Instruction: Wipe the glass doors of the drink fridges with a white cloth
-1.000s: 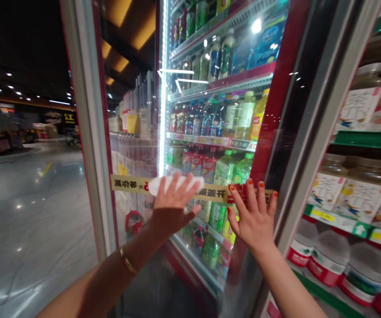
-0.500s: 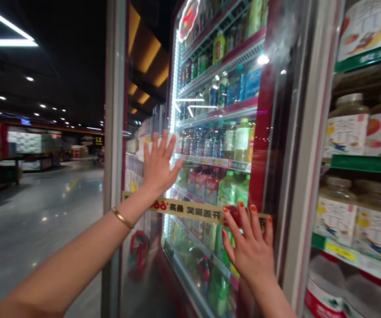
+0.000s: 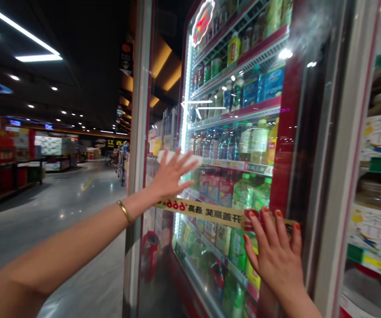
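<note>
The right hand [image 3: 276, 260] is nearest, laid flat on the glass door [image 3: 296, 145] of a drinks cooler, its open fingers [image 3: 270, 225] spread and their orange-painted tips just below or at a yellow promotional strip [image 3: 203, 213]. That strip runs across the glass, sloping down to the right. The left hand [image 3: 172, 176], a gold bangle [image 3: 124, 212] at its wrist, is also open and reaches across the door above the strip. Its splayed fingers grip nothing; they seem to pin a white cloth [image 3: 177, 158] against the glass, with the cloth's long axis nearly level. Behind the glass, bottled drinks [image 3: 243, 194] fill lit shelves. Jars [image 3: 378, 221] stand on a shelf at the right edge. Beyond the door's metal frame [image 3: 139, 132], a polished aisle floor [image 3: 81, 207] leads past store displays [image 3: 8, 163].
</note>
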The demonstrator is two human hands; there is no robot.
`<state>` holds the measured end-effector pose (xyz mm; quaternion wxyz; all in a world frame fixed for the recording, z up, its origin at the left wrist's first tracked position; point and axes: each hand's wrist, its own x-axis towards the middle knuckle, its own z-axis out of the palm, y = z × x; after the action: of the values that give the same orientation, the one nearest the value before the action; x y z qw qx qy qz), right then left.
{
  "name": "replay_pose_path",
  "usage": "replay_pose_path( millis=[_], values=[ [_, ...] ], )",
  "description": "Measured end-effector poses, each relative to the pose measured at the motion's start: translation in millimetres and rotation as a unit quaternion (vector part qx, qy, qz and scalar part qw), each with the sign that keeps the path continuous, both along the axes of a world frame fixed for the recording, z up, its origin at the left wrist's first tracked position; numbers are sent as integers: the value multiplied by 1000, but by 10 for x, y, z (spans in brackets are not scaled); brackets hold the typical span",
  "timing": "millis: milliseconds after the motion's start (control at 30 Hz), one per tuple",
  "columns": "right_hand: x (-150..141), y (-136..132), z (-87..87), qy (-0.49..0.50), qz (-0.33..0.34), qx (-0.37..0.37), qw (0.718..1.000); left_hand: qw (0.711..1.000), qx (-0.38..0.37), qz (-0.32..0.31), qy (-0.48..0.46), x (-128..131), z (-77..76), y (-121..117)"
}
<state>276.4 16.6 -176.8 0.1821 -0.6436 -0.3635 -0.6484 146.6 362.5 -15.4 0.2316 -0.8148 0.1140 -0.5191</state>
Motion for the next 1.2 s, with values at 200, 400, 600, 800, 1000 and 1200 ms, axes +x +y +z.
replay_pose_path(
  millis=[200,400,600,800,1000,1200],
  values=[
    [6,20,31,-29,-40,-11,999,931,-332,-3,-153,352,899,-84],
    [66,-56,-17,-60,32,59,996,992,-90,-83,28,770,-201,-1329],
    [91,-75,-43,-49,78,26,995,950,158,-173,204,329,-1404,-855],
    [34,-76,-40,-51,86,-30,995,979,-191,-59,-33,422,-486,-450],
    [-214,266,454,50,121,46,990,941,-194,-267,66,674,-429,-1355],
    [-276,872,867,134,26,-102,985,899,-312,-306,-17,84,-497,-869]
  ],
)
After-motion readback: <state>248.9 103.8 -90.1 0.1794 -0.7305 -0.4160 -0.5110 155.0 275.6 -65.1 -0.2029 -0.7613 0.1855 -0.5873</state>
